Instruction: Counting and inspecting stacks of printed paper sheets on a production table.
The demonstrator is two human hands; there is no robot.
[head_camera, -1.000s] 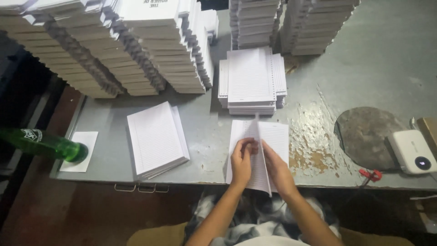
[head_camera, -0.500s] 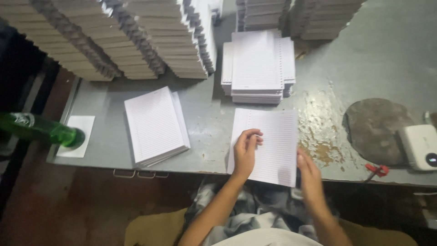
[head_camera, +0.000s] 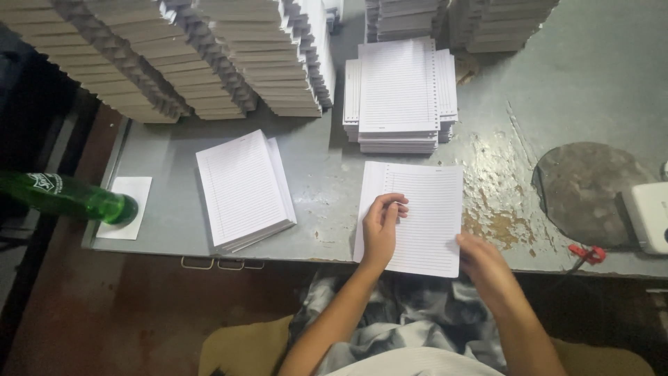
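Note:
A small bundle of lined white sheets lies flat at the front edge of the grey metal table. My left hand rests on its left part with the fingers curled onto the paper. My right hand touches the bundle's lower right corner at the table edge. Behind the bundle stands a thicker pile of lined punched sheets. To the left lies another stack of lined sheets, turned slightly askew.
Tall fanned stacks of paper fill the back left, with more stacks at the back right. A green glass bottle lies on a white slip at the left edge. A white device and a red clip sit at the right.
The bundle, folded open under both hands a second ago, now lies flat. My right hand has slid from its middle down to the lower right corner.

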